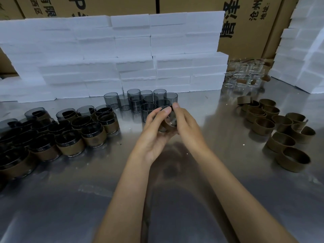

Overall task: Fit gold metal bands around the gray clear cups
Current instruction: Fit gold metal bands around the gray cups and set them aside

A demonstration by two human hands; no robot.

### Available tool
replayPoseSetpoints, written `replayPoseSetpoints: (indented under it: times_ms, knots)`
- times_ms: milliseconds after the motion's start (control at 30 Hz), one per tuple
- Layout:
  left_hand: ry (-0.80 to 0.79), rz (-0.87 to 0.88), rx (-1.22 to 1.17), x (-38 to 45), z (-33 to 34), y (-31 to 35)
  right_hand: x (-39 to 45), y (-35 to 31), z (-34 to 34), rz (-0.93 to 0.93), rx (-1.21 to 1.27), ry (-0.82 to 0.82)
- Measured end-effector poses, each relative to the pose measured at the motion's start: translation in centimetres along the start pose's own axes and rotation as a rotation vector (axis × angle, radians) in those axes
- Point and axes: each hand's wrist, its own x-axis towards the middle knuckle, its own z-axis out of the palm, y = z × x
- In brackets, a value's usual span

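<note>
My left hand (154, 130) cups a gray cup (169, 120) from below while my right hand (184, 123) curls over its gold band (169, 128), forearms angled inward

Dim, cool overhead light glares softly off the steel table (228, 172), edges bowed by wide-angle distortion, details slightly soft.

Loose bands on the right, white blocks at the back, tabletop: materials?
Loose bands: thin sheet metal by the look, dull brushed gold, open curled strips. White blocks: likely foam, matte with ragged edges. Tabletop: probably stainless steel, with blurred reflections of the arms.
</note>
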Motion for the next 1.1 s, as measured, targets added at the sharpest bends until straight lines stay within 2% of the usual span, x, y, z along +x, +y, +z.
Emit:
replayPoseSetpoints:
  times_ms: [67,133,533,667,767,900,1033,1100]
  knots:
    - [-0.001,0.005,0.037,-0.1,0.3,0.0,0.0,0.4,0.2,0.122,0.105,-0.072]
    - [0.009,-0.002,0.090,-0.1,0.2,-0.1,0.0,0.9,0.4,0.140,0.173,-0.096]
    - [-0.021,-0.006,0.197,0.3,-0.9,-0.3,-0.1,1.4,0.2,0.092,0.240,0.013]
    - [-0.013,-0.015,0.217,0.2,-0.9,-0.7,-0.1,1.8,0.2,0.095,0.185,0.107]
    - [-0.029,-0.011,0.229,0.3,-0.7,-0.9,0.1,1.9,0.2,0.105,0.254,0.172]
    - [-0.061,-0.052,0.233,0.4,-0.6,-0.9,0.5,1.9,0.2,0.103,0.264,0.173]
    - [0.010,-0.046,0.317,0.4,-0.5,-0.4,0.3,1.9,0.5,0.099,0.231,0.174]
    - [0.087,-0.035,0.454,0.4,-0.2,0.0,-0.1,2.1,0.8,0.072,0.160,0.205]
